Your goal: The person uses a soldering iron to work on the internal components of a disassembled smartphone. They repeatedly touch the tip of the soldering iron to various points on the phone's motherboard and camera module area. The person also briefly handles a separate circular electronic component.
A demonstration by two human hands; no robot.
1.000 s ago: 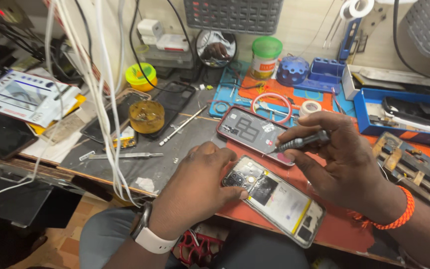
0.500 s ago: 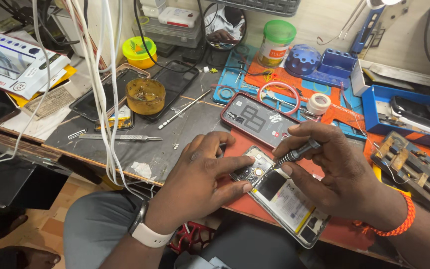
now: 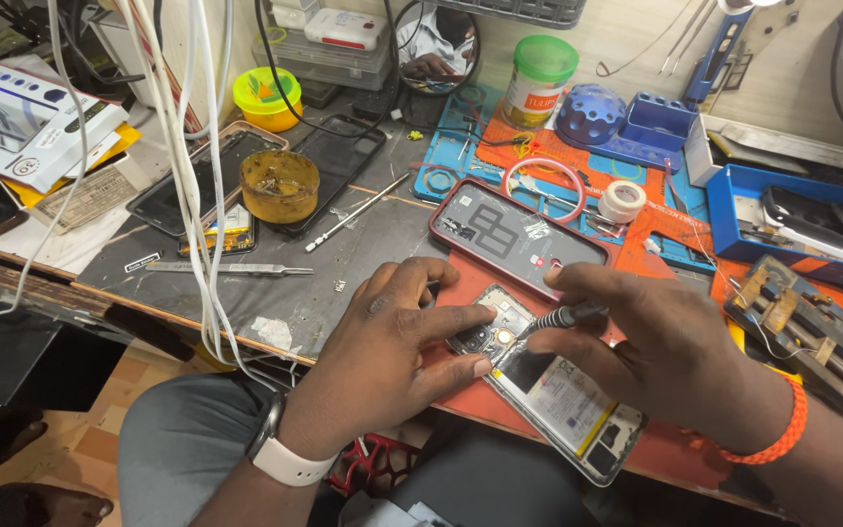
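An opened grey smartphone with exposed battery (image 3: 548, 390) is pinned on the orange work mat (image 3: 675, 454) by the left hand (image 3: 392, 356); a slim grey screwdriver (image 3: 563, 317) is pinched in the right hand (image 3: 665, 356), tip at the phone's top.

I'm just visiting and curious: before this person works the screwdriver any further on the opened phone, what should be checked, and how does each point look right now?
1. Opened phone with its back off lies flat on the red work mat: ok.
2. Left hand steadies the phone's camera end, fingertips pressing on it: ok.
3. Right hand has a firm grip on the slim grey screwdriver: ok.
4. Screwdriver tip seated in a screw: cannot tell, the tip is too small to see.
5. Removed red-rimmed back cover lies clear of the phone: ok.
6. Dangling white cables keep away from both hands: ok.
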